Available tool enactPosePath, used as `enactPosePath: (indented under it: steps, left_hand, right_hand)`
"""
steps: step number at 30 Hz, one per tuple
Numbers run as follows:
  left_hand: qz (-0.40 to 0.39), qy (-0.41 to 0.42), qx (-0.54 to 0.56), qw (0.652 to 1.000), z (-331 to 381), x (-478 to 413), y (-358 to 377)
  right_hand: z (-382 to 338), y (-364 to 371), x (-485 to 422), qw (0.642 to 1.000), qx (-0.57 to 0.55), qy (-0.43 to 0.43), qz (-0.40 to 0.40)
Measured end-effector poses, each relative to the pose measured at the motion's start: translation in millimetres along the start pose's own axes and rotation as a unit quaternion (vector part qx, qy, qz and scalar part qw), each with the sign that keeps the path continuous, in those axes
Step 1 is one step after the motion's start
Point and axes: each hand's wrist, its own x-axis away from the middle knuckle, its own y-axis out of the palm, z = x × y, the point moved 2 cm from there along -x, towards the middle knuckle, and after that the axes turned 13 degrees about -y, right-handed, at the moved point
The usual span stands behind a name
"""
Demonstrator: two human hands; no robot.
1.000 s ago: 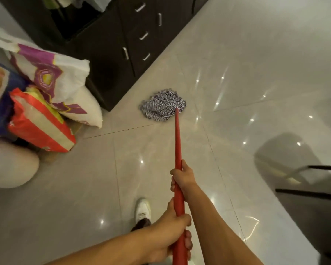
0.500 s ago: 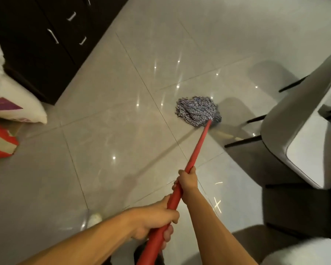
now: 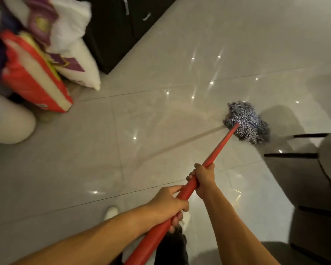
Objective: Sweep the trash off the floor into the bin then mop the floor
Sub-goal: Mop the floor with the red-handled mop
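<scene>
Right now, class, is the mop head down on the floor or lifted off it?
Down. The mop head lies spread on the tiled floor, at the end of the slanted red handle.

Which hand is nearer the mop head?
Right. The right hand grips the red handle closer to the mop head; the left hand grips it farther back, near the body.

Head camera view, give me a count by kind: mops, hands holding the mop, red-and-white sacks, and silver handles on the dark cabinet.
Red-handled mop with a blue-and-white string head: 1
Hands gripping the mop handle: 2, the left hand and the right hand
Red-and-white plastic sack: 1
Silver metal handles on the dark cabinet: 2
Total: 6
</scene>
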Motion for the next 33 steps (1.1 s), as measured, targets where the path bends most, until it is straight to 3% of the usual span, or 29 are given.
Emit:
enactPosePath:
  steps: [7,15,19,25,33]
  left_hand:
    - [0.058,0.051,0.136,0.988,-45.1,42.6,-107.9]
    - [0.134,0.091,0.28,0.946,-120.5,82.7,-210.3]
    - [0.137,0.088,0.313,0.936,-145.7,95.0,-237.2]
    - [0.117,0.044,0.273,0.954,-178.2,96.2,-228.3]
    - [0.043,0.019,0.174,0.984,-193.3,83.0,-122.8]
  right_hand:
    - [6.2,144.3,46.6,0.992,0.066,-0.024,-0.109]
    - [47.6,312.8,122.9,0.942,0.17,-0.033,-0.287]
    - [74.1,362.3,155.8,0.928,0.186,-0.039,-0.321]
    - [111.9,349.2,178.8,0.938,0.179,-0.038,-0.296]
    - [117.0,213.7,175.0,0.961,0.148,-0.053,-0.228]
